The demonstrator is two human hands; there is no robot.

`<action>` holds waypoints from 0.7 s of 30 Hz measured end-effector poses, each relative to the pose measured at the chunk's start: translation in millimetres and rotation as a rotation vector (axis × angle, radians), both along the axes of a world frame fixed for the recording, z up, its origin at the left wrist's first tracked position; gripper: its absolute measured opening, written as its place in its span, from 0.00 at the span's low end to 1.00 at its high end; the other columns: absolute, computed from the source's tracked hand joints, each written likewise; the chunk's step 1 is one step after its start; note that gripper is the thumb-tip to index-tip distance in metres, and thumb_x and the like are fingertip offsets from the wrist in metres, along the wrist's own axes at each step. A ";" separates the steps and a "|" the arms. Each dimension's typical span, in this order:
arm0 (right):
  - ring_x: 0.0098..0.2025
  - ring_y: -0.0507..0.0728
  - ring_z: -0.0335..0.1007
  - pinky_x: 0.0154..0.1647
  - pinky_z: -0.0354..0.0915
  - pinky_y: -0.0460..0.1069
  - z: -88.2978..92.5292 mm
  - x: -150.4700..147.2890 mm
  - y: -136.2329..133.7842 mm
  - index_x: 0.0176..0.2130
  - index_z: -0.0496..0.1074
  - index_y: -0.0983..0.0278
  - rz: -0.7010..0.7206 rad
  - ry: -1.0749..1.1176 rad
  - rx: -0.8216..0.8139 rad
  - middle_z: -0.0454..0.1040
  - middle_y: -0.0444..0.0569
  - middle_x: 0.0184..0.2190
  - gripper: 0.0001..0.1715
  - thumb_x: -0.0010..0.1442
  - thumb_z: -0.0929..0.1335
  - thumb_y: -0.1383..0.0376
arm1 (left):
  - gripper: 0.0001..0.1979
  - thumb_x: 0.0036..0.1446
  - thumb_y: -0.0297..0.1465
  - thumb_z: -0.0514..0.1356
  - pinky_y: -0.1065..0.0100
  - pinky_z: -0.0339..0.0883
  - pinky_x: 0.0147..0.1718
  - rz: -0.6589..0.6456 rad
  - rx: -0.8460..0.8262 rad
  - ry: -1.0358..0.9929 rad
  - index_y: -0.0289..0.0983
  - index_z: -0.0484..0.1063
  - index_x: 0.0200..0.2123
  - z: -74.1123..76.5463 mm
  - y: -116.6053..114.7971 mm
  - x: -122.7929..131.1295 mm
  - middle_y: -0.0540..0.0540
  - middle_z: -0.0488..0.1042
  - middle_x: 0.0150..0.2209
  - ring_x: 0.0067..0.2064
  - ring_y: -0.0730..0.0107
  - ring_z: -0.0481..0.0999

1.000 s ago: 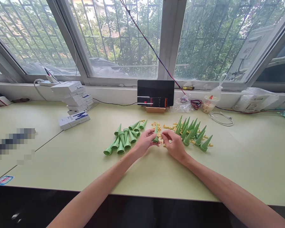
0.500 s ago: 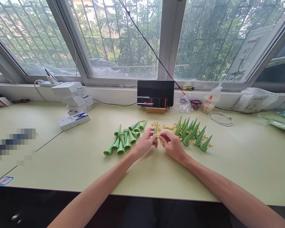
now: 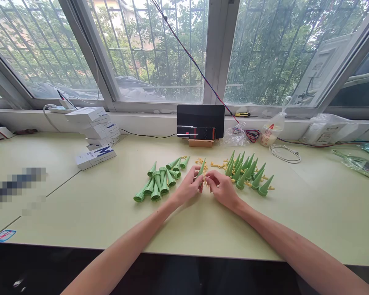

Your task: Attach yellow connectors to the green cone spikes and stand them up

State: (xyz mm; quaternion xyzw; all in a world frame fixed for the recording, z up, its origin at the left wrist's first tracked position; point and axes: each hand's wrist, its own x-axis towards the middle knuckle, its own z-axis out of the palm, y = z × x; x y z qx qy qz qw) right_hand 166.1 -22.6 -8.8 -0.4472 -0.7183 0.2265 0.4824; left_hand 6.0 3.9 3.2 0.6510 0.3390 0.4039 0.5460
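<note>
My left hand (image 3: 189, 185) grips a green plastic cone (image 3: 201, 169), its tip pointing up. Close by on the right, my right hand (image 3: 220, 187) is closed in a pinch at the cone's lower side; a small yellow piece seems to be between its fingertips, partly hidden. Behind both hands lie loose yellow plastic pieces (image 3: 217, 164). Left of my left hand, several green cones (image 3: 156, 191) lie on their sides with open ends toward me. To the right, several more green cones (image 3: 265, 186) stand upright, with yellow pieces sticking out near their bases.
A black tablet (image 3: 200, 116) on a small brown stand is behind the cones. White boxes (image 3: 95, 157) are stacked at the left. A bagged cup (image 3: 270, 133), a coiled white cable (image 3: 285, 153) and plastic bags (image 3: 329, 129) lie along the windowsill side of the table (image 3: 184, 229).
The cone in my left hand has tilted slightly to the right. My right hand has stayed close against it; the view has shifted a little.
</note>
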 end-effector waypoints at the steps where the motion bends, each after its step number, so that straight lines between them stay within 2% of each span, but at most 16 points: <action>1: 0.23 0.53 0.64 0.27 0.61 0.48 -0.3 0.1 0.0 0.39 0.70 0.62 0.003 0.002 -0.006 0.69 0.43 0.23 0.10 0.67 0.62 0.60 | 0.13 0.62 0.39 0.56 0.71 0.64 0.25 0.000 0.013 0.011 0.39 0.62 0.45 -0.8 0.4 0.0 0.50 0.66 0.32 0.27 0.74 0.68; 9: 0.21 0.52 0.65 0.26 0.62 0.47 -3.1 1.0 0.8 0.39 0.69 0.62 0.036 0.030 -0.036 0.69 0.42 0.22 0.11 0.68 0.61 0.59 | 0.13 0.64 0.40 0.52 0.70 0.63 0.25 -0.011 0.110 0.098 0.40 0.59 0.47 -5.2 1.8 -1.7 0.51 0.66 0.33 0.26 0.76 0.67; 21: 0.17 0.50 0.66 0.22 0.63 0.45 -3.3 0.3 1.0 0.40 0.68 0.62 0.081 0.095 -0.098 0.70 0.41 0.22 0.13 0.69 0.60 0.57 | 0.14 0.65 0.40 0.52 0.70 0.64 0.26 -0.015 0.138 0.120 0.40 0.59 0.49 -7.3 3.8 -2.3 0.50 0.67 0.34 0.26 0.76 0.68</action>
